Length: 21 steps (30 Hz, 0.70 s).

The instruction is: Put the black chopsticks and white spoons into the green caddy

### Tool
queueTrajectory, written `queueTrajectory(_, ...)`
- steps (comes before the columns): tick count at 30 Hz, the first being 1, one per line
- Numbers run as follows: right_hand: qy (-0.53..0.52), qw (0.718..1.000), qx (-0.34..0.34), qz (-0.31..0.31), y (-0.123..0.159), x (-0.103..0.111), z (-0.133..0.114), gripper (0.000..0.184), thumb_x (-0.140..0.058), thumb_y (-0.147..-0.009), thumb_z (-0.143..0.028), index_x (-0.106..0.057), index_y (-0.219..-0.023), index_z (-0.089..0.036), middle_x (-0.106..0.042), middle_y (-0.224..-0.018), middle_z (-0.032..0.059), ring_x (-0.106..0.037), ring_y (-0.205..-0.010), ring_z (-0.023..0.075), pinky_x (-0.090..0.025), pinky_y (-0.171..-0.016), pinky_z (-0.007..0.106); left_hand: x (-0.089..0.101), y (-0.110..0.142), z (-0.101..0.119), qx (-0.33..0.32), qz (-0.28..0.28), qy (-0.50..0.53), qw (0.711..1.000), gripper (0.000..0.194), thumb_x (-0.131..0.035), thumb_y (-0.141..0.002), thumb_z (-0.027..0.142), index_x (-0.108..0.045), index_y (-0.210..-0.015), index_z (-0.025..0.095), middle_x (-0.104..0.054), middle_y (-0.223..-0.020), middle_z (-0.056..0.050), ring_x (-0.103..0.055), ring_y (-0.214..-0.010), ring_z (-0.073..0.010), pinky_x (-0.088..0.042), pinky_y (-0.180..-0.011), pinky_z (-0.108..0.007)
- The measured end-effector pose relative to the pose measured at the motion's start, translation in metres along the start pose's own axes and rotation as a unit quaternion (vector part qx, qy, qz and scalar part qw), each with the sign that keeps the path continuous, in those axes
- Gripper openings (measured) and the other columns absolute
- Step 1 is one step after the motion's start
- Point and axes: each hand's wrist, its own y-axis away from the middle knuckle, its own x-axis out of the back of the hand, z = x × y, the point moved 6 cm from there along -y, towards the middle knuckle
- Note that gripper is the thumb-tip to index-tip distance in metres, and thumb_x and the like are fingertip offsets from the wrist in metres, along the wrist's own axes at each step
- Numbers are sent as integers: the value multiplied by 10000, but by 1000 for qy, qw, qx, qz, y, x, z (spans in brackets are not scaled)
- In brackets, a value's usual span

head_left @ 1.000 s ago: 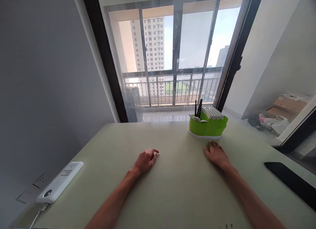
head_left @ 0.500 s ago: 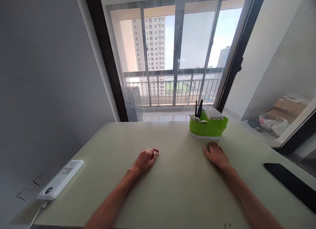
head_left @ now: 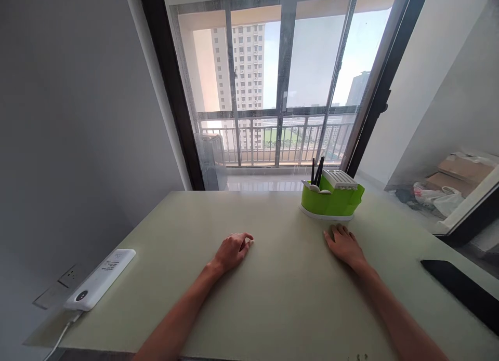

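Note:
My left hand (head_left: 232,251) rests on its side on the pale table (head_left: 288,298), left of centre. Its fingers are curled, with the index finger bent toward the thumb, and I see nothing held. Farther right, my right hand (head_left: 345,245) lies palm down with the fingers spread, holding nothing. Just beyond its fingertips stands a green utensil holder (head_left: 329,202) with a white base, apart from the hand. Black sticks that look like chopsticks (head_left: 317,171) and white spoons (head_left: 320,190) poke out of its left part. A white slotted block (head_left: 340,179) tops its right part.
A white power strip (head_left: 101,280) with a cable lies along the table's left edge. A long black flat object (head_left: 463,291) lies at the right edge. Behind the table is a glass door (head_left: 253,91). Cardboard boxes (head_left: 463,171) and plastic bags sit on the floor at right.
The whole view has shifted slightly, so things appear a little farther right. Both hands keep their poses on the table, and the utensil holder stays in place.

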Motion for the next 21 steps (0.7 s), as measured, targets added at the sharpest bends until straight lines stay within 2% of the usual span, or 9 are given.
queueTrajectory(21, 0, 1000, -6, -4, 2, -1, 0, 615, -271, -1035, -457, -486, -1463, -72, -441, -1559, 200, -346, -1478, 323, -266, -1196, 457, 1, 0, 2, 4, 1, 3, 1000, 286, -470, -994, 324, -694, -1140, 222, -694, -811, -24, -647, -813, -192, -479, -806, -296)
